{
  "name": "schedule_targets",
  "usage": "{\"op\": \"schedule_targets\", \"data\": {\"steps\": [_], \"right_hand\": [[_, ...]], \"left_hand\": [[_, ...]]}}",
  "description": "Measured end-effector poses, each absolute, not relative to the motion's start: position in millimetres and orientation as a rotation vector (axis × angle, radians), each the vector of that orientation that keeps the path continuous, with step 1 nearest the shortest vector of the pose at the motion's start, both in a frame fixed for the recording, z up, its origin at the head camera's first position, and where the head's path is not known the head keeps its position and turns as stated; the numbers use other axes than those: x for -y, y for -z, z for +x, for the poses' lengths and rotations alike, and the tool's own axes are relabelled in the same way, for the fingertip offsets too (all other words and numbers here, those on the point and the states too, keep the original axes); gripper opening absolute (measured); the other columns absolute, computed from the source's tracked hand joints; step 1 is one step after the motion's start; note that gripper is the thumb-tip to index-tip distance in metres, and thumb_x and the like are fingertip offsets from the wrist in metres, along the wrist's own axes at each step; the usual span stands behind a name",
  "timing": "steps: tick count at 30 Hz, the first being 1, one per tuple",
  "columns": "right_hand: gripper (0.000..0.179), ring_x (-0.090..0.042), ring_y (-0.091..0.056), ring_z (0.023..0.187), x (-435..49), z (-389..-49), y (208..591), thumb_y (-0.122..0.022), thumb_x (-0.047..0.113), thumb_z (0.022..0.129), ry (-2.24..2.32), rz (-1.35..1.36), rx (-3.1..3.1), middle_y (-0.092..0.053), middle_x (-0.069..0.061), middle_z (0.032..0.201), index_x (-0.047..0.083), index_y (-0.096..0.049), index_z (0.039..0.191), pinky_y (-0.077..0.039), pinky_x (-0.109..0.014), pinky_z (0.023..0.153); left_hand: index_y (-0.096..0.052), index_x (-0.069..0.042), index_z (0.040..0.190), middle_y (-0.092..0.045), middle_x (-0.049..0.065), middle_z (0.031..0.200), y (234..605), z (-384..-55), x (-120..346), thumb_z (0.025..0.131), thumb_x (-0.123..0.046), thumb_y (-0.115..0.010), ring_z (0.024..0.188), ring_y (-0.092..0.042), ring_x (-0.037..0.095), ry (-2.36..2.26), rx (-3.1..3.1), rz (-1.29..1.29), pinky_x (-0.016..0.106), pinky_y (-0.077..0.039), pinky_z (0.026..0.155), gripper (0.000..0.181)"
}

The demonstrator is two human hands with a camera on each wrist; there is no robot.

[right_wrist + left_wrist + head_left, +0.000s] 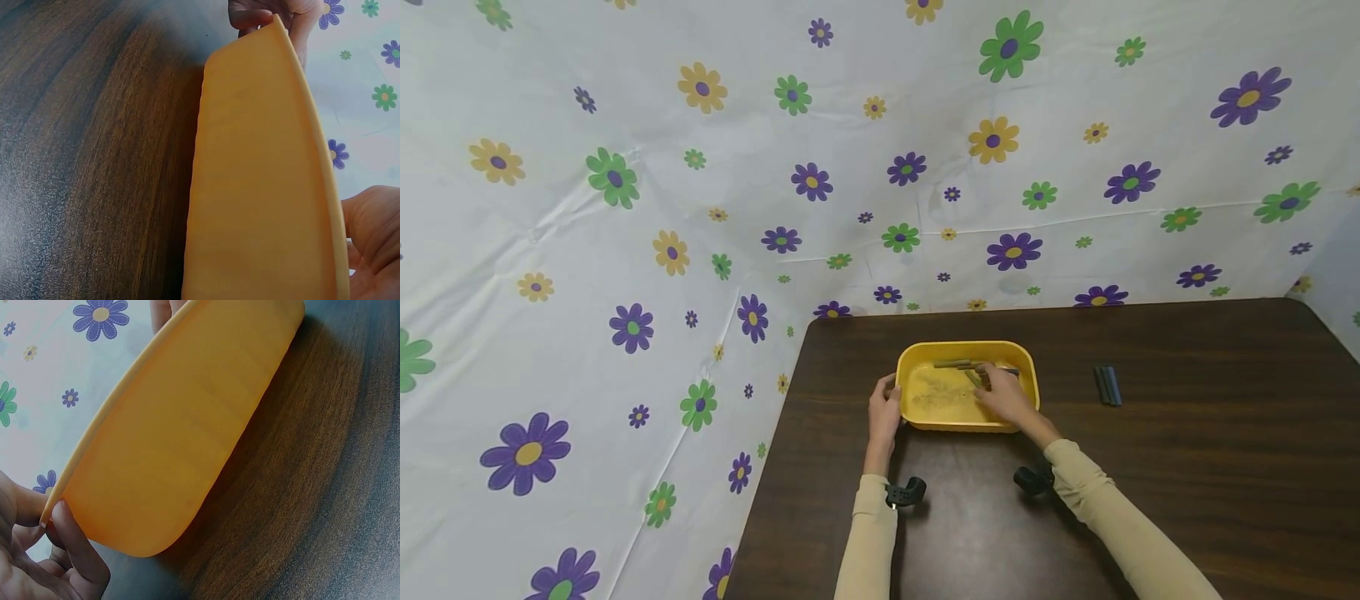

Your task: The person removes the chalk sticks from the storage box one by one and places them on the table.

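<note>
A shallow, round-cornered yellow plastic tray [947,416] sits on a dark brown wood-grain table [1195,392], its left-end rim pinched between the thumb and fingers of a person's left hand [883,410], while the right hand [1006,400] reaches inside among short, slim, dull-green and dark sticks [951,363]; we cannot tell whether its bent fingers grasp one or merely touch. We judge the sticks light and stiff, perhaps brittle if squeezed hard, and best taken across the middle by thumb and forefinger. The tray looks light too, its thin wall slightly flexible and a little slick, so we would hold it by the rim. We count one tray, two hands, two black wrist-worn devices [906,493], at least four sticks in the tray, some partly hidden by the right hand, and what look like three dark blue-grey sticks [1107,386] side by side on the table, well apart from the tray's right end
</note>
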State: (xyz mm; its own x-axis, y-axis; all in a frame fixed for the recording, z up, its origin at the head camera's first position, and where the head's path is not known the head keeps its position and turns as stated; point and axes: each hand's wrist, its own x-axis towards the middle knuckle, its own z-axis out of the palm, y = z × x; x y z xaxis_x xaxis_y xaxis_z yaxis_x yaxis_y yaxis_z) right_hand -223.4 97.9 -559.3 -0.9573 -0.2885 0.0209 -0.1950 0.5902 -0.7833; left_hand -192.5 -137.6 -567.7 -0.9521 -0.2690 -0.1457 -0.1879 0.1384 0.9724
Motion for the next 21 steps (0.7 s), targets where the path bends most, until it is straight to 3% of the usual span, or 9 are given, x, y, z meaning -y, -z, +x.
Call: {"op": "schedule_targets", "data": {"steps": [6, 13, 21], "right_hand": [[0.044, -0.044, -0.065, 0.106, -94.8, -227.9, 564.5, -0.069, 0.0, 0.094, 1.266, -0.427, -2.748, -0.066, -0.032, 0.118, -0.016, -0.056, 0.133, -0.054, -0.057, 0.087], [0.045, -0.043, -0.064, 0.104, -87.8, -236.0, 569.7, -0.066, -0.002, 0.092, 1.215, -0.405, -2.777, -0.064, -0.032, 0.122, -0.017, -0.055, 0.133, -0.053, -0.055, 0.085], [0.042, -0.051, -0.057, 0.12, -78.9, -237.1, 571.4, -0.067, -0.006, 0.092, 1.124, -0.395, -2.849, -0.061, -0.034, 0.127, -0.016, -0.056, 0.131, -0.051, -0.059, 0.094]], "left_hand": [[-0.059, -0.008, 0.143, -0.059, 0.017, 0.1, 569.0, -193.8, 136.8, 0.11, -0.016, -0.051, 0.057, -0.045, 0.01, 1.966, 2.322, 0.479, 0.023, -0.041, 0.052, 0.035], [-0.06, -0.009, 0.142, -0.06, 0.017, 0.101, 570.5, -193.9, 137.8, 0.11, -0.016, -0.051, 0.056, -0.045, 0.009, 1.964, 2.32, 0.472, 0.024, -0.041, 0.052, 0.034], [-0.06, -0.009, 0.143, -0.059, 0.018, 0.101, 570.3, -193.8, 136.8, 0.11, -0.016, -0.051, 0.058, -0.046, 0.011, 1.966, 2.325, 0.474, 0.024, -0.042, 0.052, 0.035]]}}
